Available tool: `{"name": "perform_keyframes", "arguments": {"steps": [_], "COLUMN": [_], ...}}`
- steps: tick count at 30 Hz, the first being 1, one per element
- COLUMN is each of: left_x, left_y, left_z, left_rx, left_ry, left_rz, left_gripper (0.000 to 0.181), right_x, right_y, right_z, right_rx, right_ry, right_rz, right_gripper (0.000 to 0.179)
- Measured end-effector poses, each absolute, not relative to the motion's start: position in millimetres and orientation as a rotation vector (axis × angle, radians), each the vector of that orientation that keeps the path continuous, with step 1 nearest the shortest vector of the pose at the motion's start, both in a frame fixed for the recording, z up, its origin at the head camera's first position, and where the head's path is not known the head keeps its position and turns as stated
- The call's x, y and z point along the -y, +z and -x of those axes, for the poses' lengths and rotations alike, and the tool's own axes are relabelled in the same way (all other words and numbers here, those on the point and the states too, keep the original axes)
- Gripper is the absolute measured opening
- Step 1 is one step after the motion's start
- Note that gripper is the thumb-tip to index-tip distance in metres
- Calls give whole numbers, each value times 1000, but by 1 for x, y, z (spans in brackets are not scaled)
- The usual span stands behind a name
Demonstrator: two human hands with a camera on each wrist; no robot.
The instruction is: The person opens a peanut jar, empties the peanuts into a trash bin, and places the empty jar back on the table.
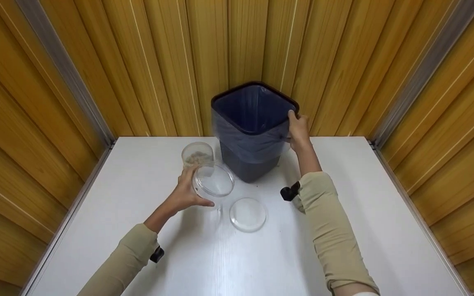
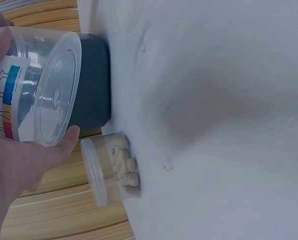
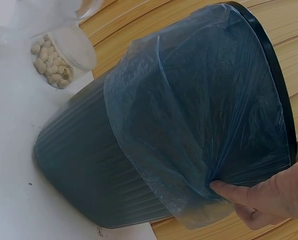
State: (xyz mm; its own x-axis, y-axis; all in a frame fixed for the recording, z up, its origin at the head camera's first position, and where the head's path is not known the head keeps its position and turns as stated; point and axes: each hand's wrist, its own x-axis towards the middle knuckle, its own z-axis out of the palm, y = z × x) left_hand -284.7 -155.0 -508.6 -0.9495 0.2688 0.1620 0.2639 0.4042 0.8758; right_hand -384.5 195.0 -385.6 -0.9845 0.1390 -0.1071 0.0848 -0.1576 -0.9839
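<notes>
My left hand (image 1: 186,191) grips a clear round plastic jar (image 1: 216,181) between thumb and fingers, holding it above the table. In the left wrist view the jar (image 2: 56,95) looks see-through and carries a label printed with binder clips. Up at the right corner of a dark trash bin (image 1: 245,168), my right hand (image 1: 300,130) grips the rim. A translucent blue trash bag (image 3: 188,110) lines the bin and folds over its outside. From the right wrist, a digit (image 3: 238,191) presses against that bag; the other fingers are partly hidden behind the rim.
Left of the bin stands a lidded clear jar (image 3: 51,62) of peanut-like nuts. A round clear lid (image 1: 248,215) lies on the white table (image 1: 303,255) in front of the bin. Wood-look panel walls (image 1: 204,61) close in the back and sides.
</notes>
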Motion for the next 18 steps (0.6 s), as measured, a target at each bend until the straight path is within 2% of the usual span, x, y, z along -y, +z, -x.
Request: {"name": "perform_keyframes", "arguments": {"steps": [3,10,18], "left_x": [156,157,156], "left_y": [-522,-547,-564], "left_z": [281,281,280], "left_rx": [-2625,-2610,-2563], "left_ry": [1634,1688,1738], "left_rz": [-455,-447,-371], "left_gripper": [119,120,122], "right_x": [-195,-196,-191], "right_y": [-393,-389,-373], "right_z": [389,389,374], "right_rx": [2018,1990,1973], "right_ry": [2312,2373,2405], "right_rz": [274,278,228], "right_gripper": [56,71,69]}}
